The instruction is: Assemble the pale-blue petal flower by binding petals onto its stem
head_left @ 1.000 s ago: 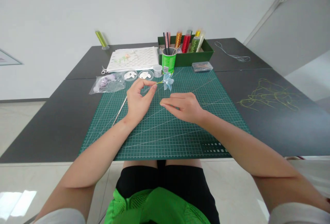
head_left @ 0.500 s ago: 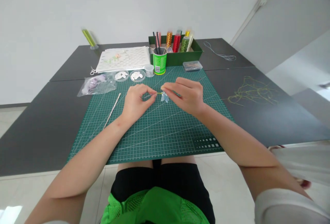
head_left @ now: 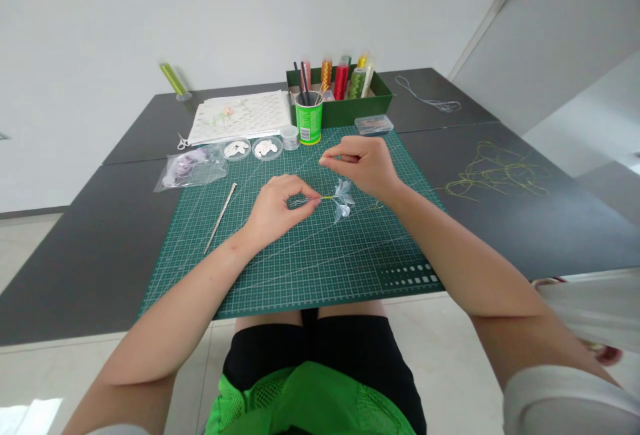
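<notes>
My left hand (head_left: 285, 207) pinches the thin stem of a pale blue artificial flower (head_left: 343, 200) between thumb and fingertips. The stem shows a yellow-green wrapping near the petals, and fine wires trail back under the palm. Up and to the right, my right hand (head_left: 361, 163) has its thumb and fingers pressed together, apart from the flower. Whatever is in that pinch is too fine to make out. Under both hands lies a green cutting mat (head_left: 295, 255), with a slim silver tool (head_left: 220, 217) left of my left hand.
Behind stand a green can (head_left: 309, 118) with sticks and a dark green box (head_left: 345, 115) of thread spools. Dishes of white pieces (head_left: 267, 149), a plastic bag (head_left: 193, 167), white sheets (head_left: 245, 117) and a clear case (head_left: 374, 125) sit around. Loose yellow-green thread (head_left: 495, 171) lies at right.
My hands have moved apart: the right up and away, the left toward me and to the right with the flower. The blue petals, partly covered by the right hand before, now show fully.
</notes>
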Demonstrator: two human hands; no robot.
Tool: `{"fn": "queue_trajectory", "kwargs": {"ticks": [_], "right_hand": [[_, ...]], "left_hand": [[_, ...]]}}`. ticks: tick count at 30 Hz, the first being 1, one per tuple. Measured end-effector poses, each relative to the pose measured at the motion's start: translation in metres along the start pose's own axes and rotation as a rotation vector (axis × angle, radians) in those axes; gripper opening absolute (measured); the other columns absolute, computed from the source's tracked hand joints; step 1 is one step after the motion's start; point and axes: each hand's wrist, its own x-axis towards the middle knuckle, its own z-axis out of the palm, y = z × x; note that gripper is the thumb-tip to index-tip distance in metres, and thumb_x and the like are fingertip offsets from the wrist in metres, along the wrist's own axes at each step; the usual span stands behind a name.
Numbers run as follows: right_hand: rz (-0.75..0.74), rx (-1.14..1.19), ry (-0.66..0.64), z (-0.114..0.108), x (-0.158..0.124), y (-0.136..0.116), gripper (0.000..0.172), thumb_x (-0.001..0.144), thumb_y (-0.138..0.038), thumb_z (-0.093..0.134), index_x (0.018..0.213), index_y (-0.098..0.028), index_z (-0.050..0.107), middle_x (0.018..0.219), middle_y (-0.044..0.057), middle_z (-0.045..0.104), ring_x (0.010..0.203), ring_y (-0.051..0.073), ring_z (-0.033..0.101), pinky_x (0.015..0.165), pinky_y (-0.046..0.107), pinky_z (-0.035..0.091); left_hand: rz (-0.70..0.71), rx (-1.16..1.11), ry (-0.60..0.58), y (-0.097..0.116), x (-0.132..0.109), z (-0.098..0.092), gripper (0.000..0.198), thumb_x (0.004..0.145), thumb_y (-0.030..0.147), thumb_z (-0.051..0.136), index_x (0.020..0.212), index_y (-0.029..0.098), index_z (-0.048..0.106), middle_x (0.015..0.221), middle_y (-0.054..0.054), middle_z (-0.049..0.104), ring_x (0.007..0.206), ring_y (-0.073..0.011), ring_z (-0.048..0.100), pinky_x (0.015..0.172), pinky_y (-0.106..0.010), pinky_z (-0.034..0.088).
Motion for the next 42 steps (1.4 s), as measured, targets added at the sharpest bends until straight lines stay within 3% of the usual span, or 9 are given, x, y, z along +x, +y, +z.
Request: {"fn": "queue_trajectory", "kwargs": {"ticks": [16,31,42], "right_hand": [[0.127,0.151,-0.07,0.0,0.003,0.01,0.012,0.077,-0.028,0.074,0.073,-0.017,0.077,0.05,-0.007,0.039,0.051,0.007,0.033,0.053,0.026,0.028],[0.058,0.194,-0.019,-0.006,0.003,-0.008,0.012,0.079,-0.028,0.075,0.072,-0.019,0.076,0.051,-0.007,0.038,0.052,0.007,0.033,0.052,0.025,0.029],[0.253,0.284,-0.248,0.003,0.0,0.017,0.017,0.074,-0.031,0.076,0.074,-0.014,0.077,0.047,-0.007,0.039,0.049,0.006,0.031,0.049,0.025,0.025]], "left_hand": [[-0.005,-0.121,0.0,0.002,0.0,-0.004,0.008,0.084,0.023,0.068,0.077,0.021,0.07,0.078,0.001,0.072,0.078,-0.0154,0.065,0.082,-0.034,0.048],[-0.031,-0.173,-0.099,0.003,0.001,-0.005,0.011,0.085,0.026,0.066,0.076,0.021,0.07,0.079,0.0,0.073,0.077,-0.0155,0.065,0.081,-0.033,0.049],[0.033,-0.159,-0.013,0.003,0.001,-0.009,0.006,0.083,0.025,0.069,0.079,0.022,0.071,0.08,0.0,0.074,0.08,-0.016,0.065,0.084,-0.035,0.05]]}}
